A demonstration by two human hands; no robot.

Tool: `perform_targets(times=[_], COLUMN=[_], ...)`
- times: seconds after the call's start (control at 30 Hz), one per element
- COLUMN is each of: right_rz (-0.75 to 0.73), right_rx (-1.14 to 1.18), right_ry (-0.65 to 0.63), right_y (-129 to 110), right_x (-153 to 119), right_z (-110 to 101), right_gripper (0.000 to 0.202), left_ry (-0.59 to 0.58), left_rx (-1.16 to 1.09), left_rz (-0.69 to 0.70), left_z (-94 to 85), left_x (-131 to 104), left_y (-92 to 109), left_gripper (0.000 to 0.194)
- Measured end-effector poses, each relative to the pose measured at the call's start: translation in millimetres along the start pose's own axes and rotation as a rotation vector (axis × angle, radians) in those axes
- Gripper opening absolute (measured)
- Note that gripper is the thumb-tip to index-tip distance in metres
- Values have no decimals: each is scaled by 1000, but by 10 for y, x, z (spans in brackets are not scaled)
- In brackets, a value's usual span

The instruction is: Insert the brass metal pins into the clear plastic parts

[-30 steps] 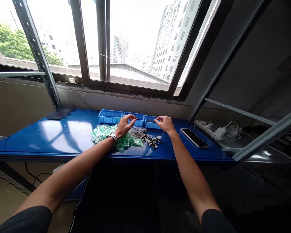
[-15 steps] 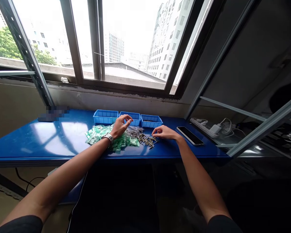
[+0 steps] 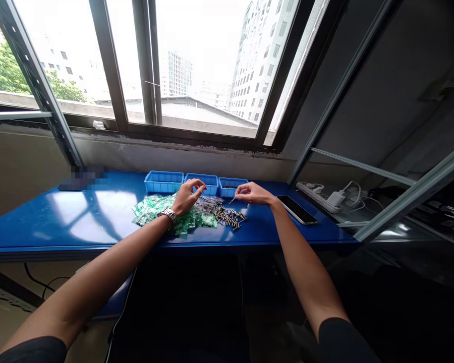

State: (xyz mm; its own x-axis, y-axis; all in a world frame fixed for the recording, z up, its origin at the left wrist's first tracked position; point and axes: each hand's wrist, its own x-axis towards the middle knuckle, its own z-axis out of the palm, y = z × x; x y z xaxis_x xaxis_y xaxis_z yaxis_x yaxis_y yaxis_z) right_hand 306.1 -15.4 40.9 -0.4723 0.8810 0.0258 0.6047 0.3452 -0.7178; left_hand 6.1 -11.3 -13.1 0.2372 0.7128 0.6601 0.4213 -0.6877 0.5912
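Note:
My right hand (image 3: 254,193) pinches a thin metal pin-like piece (image 3: 232,200) between thumb and fingertips, above the table. Below it and to the left lies a loose pile of similar short pieces (image 3: 232,218), black and brass-coloured. My left hand (image 3: 189,196), a metal watch on its wrist, is over a heap of green-tinted clear plastic packets (image 3: 151,209). Its fingers are curled, with thumb and forefinger close together; anything between them is too small to make out. Greyish clear bags (image 3: 211,203) lie between the heap and the pile.
Three blue bins stand in a row behind the hands: left bin (image 3: 164,189), middle bin (image 3: 213,189), and right bin (image 3: 227,192) with small dark pieces inside. A phone (image 3: 297,209) lies to the right, near a power strip (image 3: 321,198). Metal shelf posts flank the blue table (image 3: 79,217).
My right hand has risen slightly away from the loose pile, and a thin metal piece now shows at its fingertips. The left hand has stayed nearly still.

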Motion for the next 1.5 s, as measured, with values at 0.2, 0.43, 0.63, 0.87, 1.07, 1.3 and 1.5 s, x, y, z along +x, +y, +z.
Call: perform_targets(times=[0.2, 0.43, 0.63, 0.87, 1.07, 1.3, 1.5], right_rz=[-215, -368, -392, -406, -409, -418, -425], right_rx=[33, 33, 67, 78, 71, 31, 3], right_ry=[301, 484, 500, 498, 485, 412, 347], right_y=[-253, -257, -241, -250, -250, -231, -222], right_x=[453, 537, 507, 507, 495, 518, 548], right_z=[347, 811, 874, 905, 891, 919, 965], right_gripper=[31, 23, 24, 24, 23, 24, 24], left_ry=[22, 34, 15, 21, 27, 37, 22], left_rx=[31, 56, 53, 33, 5, -25, -25], left_rz=[-6, 16, 45, 60, 59, 58, 89], left_z=[-3, 11, 17, 16, 15, 4, 2], left_x=[1, 15, 10, 4, 10, 16, 6], left_y=[-9, -46, -44, -40, -31, -22, -7], left_gripper=[21, 25, 19, 20, 20, 22, 20])
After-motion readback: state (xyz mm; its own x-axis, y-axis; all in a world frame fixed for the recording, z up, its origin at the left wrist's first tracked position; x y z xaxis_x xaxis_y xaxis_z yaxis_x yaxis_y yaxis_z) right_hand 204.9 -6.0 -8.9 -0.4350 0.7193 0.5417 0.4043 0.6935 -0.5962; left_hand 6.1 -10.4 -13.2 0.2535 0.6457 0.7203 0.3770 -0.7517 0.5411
